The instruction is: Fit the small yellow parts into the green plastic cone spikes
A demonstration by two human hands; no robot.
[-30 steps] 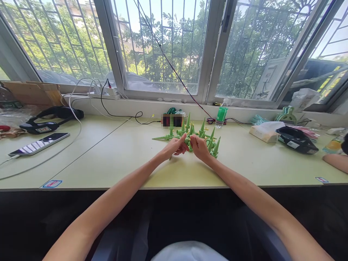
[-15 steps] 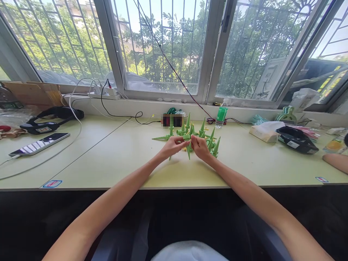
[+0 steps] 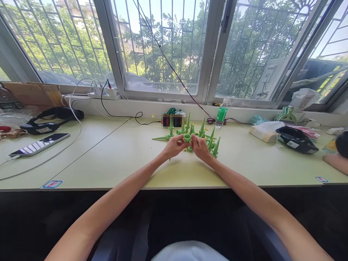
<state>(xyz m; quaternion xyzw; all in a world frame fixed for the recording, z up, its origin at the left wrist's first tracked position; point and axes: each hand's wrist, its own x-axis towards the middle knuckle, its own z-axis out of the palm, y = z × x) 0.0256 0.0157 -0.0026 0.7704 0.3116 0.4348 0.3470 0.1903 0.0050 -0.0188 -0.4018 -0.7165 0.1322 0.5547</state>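
Between my hands is a green plastic watering spike [image 3: 187,137], its round, hollow threaded end turned up toward me. My left hand [image 3: 174,145] pinches that round end from the left between thumb and fingers. From the right, my right hand [image 3: 200,146] is closed with thumb and finger pressed together against the spike's side; what small part it grips there is hidden. Behind and around the hands lie several more green watering spikes [image 3: 216,148] with small yellow valves, some pointing up, one lying flat to the left.
A green-labelled water bottle [image 3: 221,115] stands behind the spikes at the window sill. On the right are a tissue box [image 3: 265,132], a black headset [image 3: 297,140] and another person's arm [image 3: 335,163]. A phone [image 3: 40,144] and a cable lie on the left.
The held spike has been tilted, so its round hollow end now faces me and its point no longer hangs in view below. Both hands stay in nearly the same place.
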